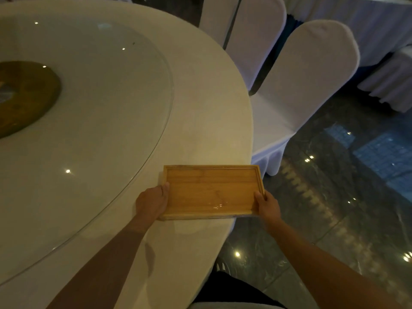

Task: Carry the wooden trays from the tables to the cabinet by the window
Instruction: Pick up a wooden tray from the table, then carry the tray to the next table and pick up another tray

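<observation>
A flat rectangular wooden tray (211,190) with a low rim is at the right edge of a round table with a white cloth (200,112); its right end juts past the table's edge. My left hand (153,202) grips the tray's left short side, thumb on the rim. On the opposite short side my right hand (267,205) holds it, thumb on top. The tray is empty. Whether it rests on the cloth or is just lifted cannot be told.
A large glass turntable (84,121) with a dark round centre (24,97) covers most of the table. White-covered chairs (307,70) stand close on the right. Another skirted table (367,21) is at the far right. Glossy dark floor (334,197) lies on the right.
</observation>
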